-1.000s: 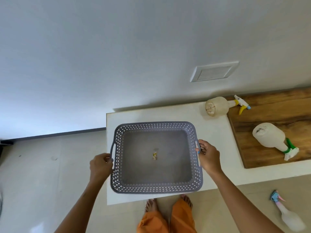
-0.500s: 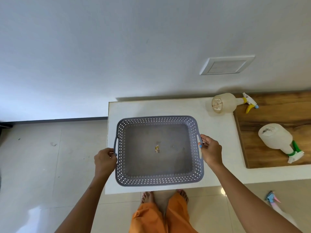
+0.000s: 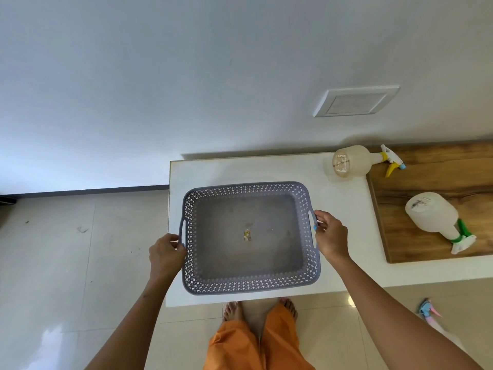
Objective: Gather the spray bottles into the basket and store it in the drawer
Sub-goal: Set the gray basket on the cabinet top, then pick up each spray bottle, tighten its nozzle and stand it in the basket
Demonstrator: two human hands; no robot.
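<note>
Both hands grip the grey basket [image 3: 250,237] by its side handles, at frame centre over the white counter [image 3: 344,206].

Left hand [image 3: 165,256]: fingers curled round the left handle, centre-left of frame. Right hand [image 3: 330,236]: fingers and thumb closed on the right handle, centre-right. Whether the basket rests on the counter or sits just above it cannot be told. Inside: only a small yellowish scrap [image 3: 247,234] on the floor of the basket. Yellow-trigger bottle [image 3: 354,161] lies on its side at upper right, across the edge of the wooden board [image 3: 432,182]. Green-trigger bottle [image 3: 434,217] lies on the board at right, well apart from the basket. A third bottle's blue-pink nozzle [image 3: 428,311] shows on the tiled floor, lower right, its body mostly hidden behind the right arm.
</note>
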